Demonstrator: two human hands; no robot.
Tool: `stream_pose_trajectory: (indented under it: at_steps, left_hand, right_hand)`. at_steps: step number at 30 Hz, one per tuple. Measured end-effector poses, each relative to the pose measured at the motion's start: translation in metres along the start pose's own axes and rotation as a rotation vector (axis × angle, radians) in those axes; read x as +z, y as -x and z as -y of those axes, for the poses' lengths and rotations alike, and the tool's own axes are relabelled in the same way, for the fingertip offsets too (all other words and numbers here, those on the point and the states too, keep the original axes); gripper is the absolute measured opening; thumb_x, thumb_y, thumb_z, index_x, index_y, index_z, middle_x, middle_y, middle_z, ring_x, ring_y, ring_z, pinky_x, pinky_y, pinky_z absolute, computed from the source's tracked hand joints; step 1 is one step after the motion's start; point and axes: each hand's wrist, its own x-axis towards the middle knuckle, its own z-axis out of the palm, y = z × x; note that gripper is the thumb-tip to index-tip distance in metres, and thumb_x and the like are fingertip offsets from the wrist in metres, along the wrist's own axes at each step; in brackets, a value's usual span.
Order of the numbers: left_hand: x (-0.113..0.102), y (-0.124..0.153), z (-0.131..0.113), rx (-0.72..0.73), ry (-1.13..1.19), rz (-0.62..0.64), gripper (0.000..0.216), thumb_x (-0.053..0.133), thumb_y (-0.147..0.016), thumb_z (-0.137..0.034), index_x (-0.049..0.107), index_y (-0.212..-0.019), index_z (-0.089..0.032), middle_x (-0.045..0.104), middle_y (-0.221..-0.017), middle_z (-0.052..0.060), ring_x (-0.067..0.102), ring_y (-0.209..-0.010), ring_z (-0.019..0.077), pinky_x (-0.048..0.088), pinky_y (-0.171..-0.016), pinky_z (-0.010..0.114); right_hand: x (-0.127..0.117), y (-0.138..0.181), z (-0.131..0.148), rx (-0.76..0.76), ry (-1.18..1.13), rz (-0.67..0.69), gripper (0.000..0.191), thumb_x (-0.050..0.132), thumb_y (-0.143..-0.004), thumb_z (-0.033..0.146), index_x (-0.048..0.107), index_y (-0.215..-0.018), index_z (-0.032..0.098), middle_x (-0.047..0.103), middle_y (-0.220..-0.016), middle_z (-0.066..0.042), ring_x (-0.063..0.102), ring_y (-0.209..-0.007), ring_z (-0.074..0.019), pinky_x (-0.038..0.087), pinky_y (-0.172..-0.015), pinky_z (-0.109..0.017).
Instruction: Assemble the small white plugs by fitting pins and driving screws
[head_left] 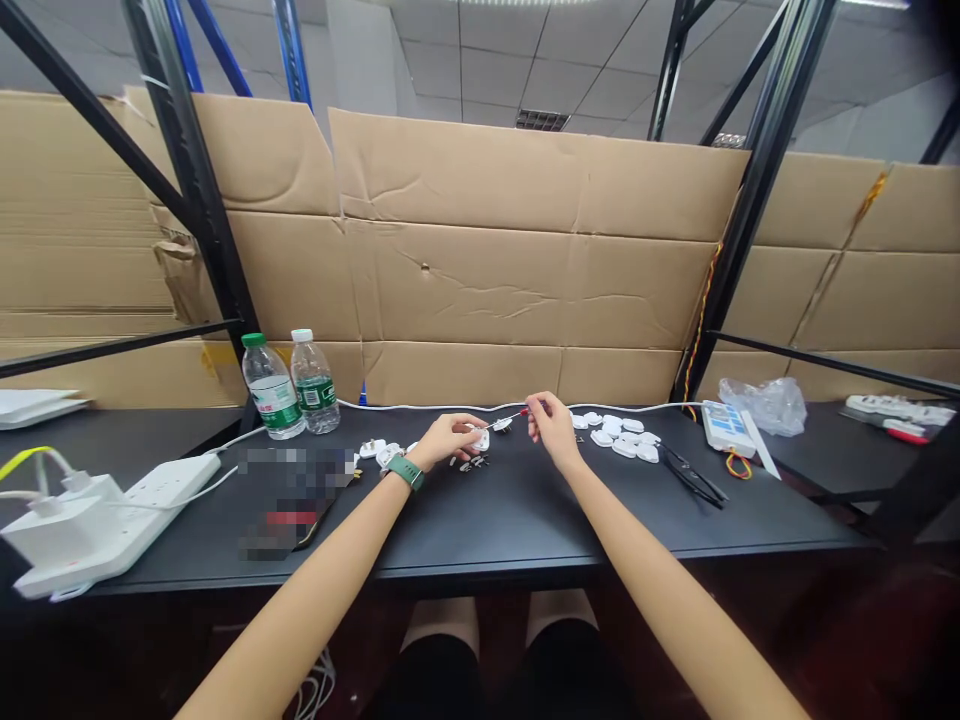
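Between the fingertips of my left hand [444,440] is a white plug piece [481,440], held low over the black table. My right hand [551,425] pinches a small screwdriver [523,412] with a red handle. Its thin shaft slants left and down toward the plug piece; whether the tip touches is too small to tell. Just behind, another white plug part [502,425] lies on the table. Several small metal pins [470,464] are scattered in front of the held piece. White plug parts [373,449] lie left of my left hand, and several white covers [626,449] lie right of my right hand.
Black tweezers or pliers [694,476] lie at right, near a white-and-blue box [727,428] and a clear plastic bag [765,405]. Two water bottles [271,390] stand back left. A power strip [161,490] and a blurred-out item [292,500] occupy the left side. Cardboard [480,290] walls the back.
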Motion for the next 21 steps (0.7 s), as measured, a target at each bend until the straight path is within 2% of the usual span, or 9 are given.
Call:
stream_pose_trajectory:
  at_steps: [4,8,11,21]
  left_hand:
    - [-0.002,-0.002,0.004,-0.004,0.014,-0.038,0.058,0.083,-0.069,-0.047,0.071,-0.111,-0.009,0.073,-0.084,0.010,0.069,-0.068,0.0170,0.057,-0.062,0.028]
    - [-0.001,-0.004,0.005,0.014,-0.025,-0.043,0.052,0.081,-0.071,-0.044,0.072,-0.108,-0.008,0.073,-0.080,0.010,0.067,-0.066,0.0159,0.058,-0.062,0.029]
    - [-0.001,-0.004,0.005,0.025,-0.045,-0.029,0.050,0.080,-0.073,-0.042,0.073,-0.108,-0.008,0.073,-0.080,0.010,0.067,-0.064,0.0154,0.058,-0.062,0.028]
    - [-0.001,-0.003,0.005,0.044,-0.066,-0.015,0.046,0.078,-0.074,-0.040,0.074,-0.107,-0.008,0.073,-0.081,0.010,0.067,-0.064,0.0153,0.058,-0.061,0.028]
  right_hand:
    - [0.001,0.002,0.004,-0.044,0.017,0.058,0.034,0.067,-0.082,0.051,0.062,-0.096,0.020,0.060,-0.068,0.002,0.058,-0.053,-0.0133,0.051,-0.048,-0.025]
    - [0.002,0.007,0.009,-0.177,0.227,0.071,0.022,0.060,-0.088,0.042,0.065,-0.092,0.022,0.059,-0.062,0.002,0.056,-0.053,-0.0147,0.048,-0.053,-0.027]
    - [0.002,0.010,0.013,-0.254,0.303,0.074,0.016,0.057,-0.088,0.035,0.066,-0.090,0.022,0.064,-0.070,0.000,0.057,-0.055,-0.0148,0.048,-0.059,-0.028]
    - [0.003,0.009,0.008,-0.231,0.320,0.079,0.016,0.056,-0.089,0.034,0.066,-0.092,0.022,0.068,-0.076,-0.001,0.059,-0.056,-0.0161,0.049,-0.060,-0.030]
